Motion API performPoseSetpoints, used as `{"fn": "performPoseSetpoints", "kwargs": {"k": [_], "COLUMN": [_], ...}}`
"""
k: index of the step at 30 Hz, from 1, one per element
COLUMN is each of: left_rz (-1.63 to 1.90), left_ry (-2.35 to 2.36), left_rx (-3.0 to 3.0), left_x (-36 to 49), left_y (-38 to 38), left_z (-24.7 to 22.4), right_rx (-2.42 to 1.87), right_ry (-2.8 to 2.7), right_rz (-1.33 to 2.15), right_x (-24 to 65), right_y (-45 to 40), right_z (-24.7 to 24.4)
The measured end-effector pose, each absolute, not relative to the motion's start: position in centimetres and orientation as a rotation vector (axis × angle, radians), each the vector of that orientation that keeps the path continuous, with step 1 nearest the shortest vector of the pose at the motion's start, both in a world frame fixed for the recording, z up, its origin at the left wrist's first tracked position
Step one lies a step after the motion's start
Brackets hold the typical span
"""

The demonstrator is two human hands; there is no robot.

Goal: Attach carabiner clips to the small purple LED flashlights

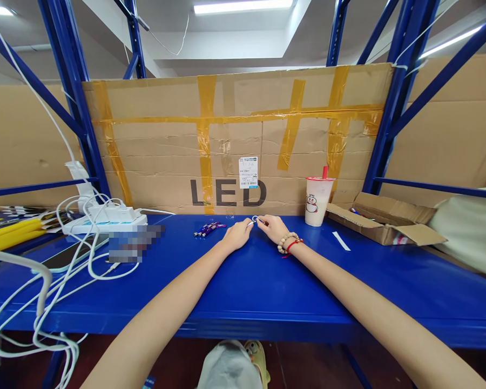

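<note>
Your left hand (237, 235) and right hand (272, 229) are both pinched nearly closed on a tiny, pale, curved ring (255, 218) between them, maybe metal, hard to tell; shiny purple bits (208, 229) lie just left.

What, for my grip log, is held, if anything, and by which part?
A small ringed item, held by left hand and right hand; gripped parts too small to tell.
</note>
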State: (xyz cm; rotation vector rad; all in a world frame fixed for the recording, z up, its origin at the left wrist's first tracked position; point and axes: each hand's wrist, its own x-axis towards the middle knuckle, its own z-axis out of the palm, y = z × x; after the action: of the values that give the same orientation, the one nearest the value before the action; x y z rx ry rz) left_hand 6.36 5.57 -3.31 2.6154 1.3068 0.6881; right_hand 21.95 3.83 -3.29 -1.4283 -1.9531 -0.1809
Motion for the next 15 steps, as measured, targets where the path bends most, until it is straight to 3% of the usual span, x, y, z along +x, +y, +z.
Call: {"fn": "performPoseSetpoints", "kwargs": {"k": [10, 15], "left_rz": [0.607, 0.569], "left_ry": [1.223, 1.326], "left_rx": [2.745, 2.800], "left_x": [6.47, 6.70], "left_y": [4.89, 4.59], "left_z": [-2.94, -2.94], "right_rx": [-1.384, -1.649], "right_ry": [-1.928, -1.875], "right_rz": [-0.186, -0.226], "right_x": [22.08, 22.02], "right_y": [4.07, 3.70], "right_z": [-3.43, -3.01]}}
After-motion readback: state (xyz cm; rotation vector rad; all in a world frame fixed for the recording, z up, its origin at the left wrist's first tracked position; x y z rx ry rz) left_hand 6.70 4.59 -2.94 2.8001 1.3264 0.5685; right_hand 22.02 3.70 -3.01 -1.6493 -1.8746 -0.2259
